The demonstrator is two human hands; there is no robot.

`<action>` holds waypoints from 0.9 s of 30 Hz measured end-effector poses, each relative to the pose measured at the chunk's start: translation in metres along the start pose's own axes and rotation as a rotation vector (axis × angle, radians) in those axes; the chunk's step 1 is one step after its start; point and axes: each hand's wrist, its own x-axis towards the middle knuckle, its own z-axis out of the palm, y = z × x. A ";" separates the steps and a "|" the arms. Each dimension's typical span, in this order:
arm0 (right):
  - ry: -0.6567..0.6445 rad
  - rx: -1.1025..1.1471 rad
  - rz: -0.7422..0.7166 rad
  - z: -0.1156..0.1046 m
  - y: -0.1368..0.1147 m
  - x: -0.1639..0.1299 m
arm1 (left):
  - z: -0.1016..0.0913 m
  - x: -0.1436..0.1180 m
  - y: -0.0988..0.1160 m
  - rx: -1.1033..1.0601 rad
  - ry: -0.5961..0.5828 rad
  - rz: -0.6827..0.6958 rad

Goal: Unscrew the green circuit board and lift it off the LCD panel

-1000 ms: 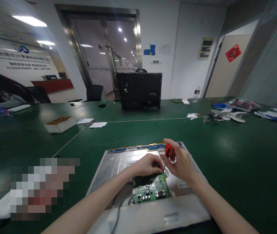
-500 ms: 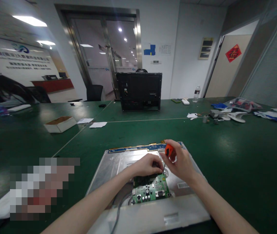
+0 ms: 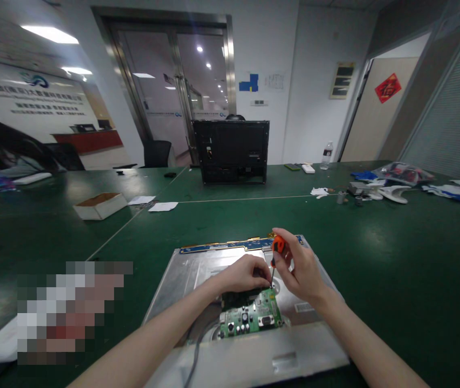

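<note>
Head view, right hand (image 3: 300, 269) fingers gripping screwdriver (image 3: 276, 252) near-upright, tip down on circuit board (image 3: 254, 315), left hand (image 3: 241, 275) curled beside

We see a wide table (image 3: 395, 269) covered in dark green felt, with a pale seam line running across it. Nearest to us a flat silver metal monitor panel (image 3: 197, 272) lies on it. Farther off a black monitor housing (image 3: 232, 151) stands upright. To the left sit an open white cardboard box (image 3: 100, 206) and two white paper sheets (image 3: 155, 204). At the far right lie a clear plastic bottle (image 3: 326, 155), white plastic parts (image 3: 391, 192) and blue-and-white cloths (image 3: 456, 193).
</note>
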 end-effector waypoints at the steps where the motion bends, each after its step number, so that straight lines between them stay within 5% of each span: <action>1: 0.014 -0.009 0.007 0.001 0.000 0.000 | 0.000 0.000 0.000 0.007 0.004 -0.002; 10: 0.101 -0.111 -0.028 0.006 0.003 -0.001 | -0.001 0.001 0.003 0.037 0.016 0.004; 22: -0.014 0.053 0.013 -0.003 0.000 -0.001 | -0.001 0.000 0.001 0.003 0.000 -0.004; 27: 0.035 -0.015 0.022 -0.002 -0.001 0.000 | -0.001 -0.001 0.003 -0.002 0.006 -0.002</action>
